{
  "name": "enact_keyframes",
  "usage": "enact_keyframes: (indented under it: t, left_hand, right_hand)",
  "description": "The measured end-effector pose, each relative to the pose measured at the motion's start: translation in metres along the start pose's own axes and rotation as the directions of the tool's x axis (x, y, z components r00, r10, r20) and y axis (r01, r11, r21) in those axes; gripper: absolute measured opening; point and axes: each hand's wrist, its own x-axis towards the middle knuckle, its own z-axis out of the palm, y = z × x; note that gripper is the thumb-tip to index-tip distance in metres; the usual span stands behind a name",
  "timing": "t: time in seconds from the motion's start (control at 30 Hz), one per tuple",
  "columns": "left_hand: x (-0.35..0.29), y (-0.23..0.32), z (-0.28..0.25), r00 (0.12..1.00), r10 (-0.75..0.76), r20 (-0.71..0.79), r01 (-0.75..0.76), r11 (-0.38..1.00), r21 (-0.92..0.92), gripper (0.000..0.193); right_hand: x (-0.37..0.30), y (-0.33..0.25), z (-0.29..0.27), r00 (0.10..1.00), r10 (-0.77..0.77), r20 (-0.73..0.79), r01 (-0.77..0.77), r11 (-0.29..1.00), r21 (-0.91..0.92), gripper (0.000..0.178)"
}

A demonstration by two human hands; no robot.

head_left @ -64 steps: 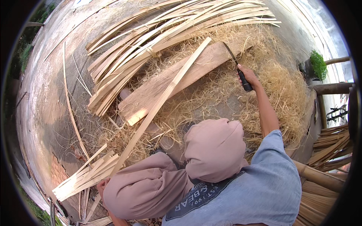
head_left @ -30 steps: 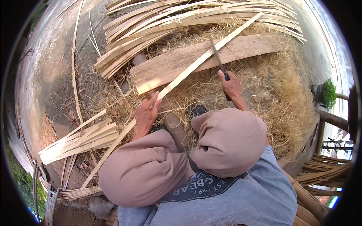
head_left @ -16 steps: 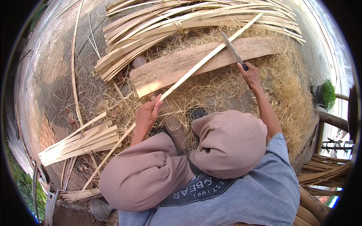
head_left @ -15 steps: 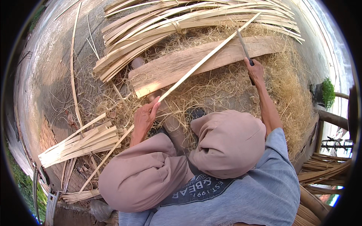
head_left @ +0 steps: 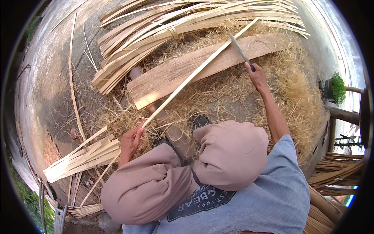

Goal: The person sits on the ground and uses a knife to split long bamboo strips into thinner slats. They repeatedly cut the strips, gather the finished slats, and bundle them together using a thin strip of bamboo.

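A long, pale bamboo strip [head_left: 194,74] runs slantwise from my left hand [head_left: 131,142], whose fingers pinch its near end. The strip crosses above a wide wooden board [head_left: 175,74], reaching past the board's far edge. My right hand [head_left: 257,78] is closed around the dark handle of a knife [head_left: 241,50]. The blade points up and to the left, its tip end crossing the strip near the far end. Whether the edge touches the strip, I cannot tell.
A large bundle of bamboo strips [head_left: 156,37] lies beyond the board. To the left is a smaller pile of strips [head_left: 83,158]. Curly shavings [head_left: 294,97] cover much of the ground. A pole [head_left: 173,130] extends beneath the board. A green plant [head_left: 338,89] stands at the right.
My left hand has drawn back toward me and to the left, and the strip has shifted with it. The knife has moved left and its blade now leans further left.
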Motion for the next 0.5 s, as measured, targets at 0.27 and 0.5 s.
enact_keyframes:
  t: [0.27, 0.5]
  left_hand:
    - [0.034, 0.028, 0.016, 0.982, -0.103, 0.158, 0.063, 0.969, 0.241, 0.033]
    - [0.039, 0.043, 0.051, 0.978, 0.167, -0.123, -0.121, 0.942, 0.312, 0.038]
  right_hand:
    - [-0.069, -0.067, 0.031, 0.960, -0.101, 0.263, 0.083, 0.994, 0.078, 0.056]
    - [-0.158, -0.130, 0.088, 0.782, -0.541, 0.309, 0.531, 0.839, 0.124, 0.050]
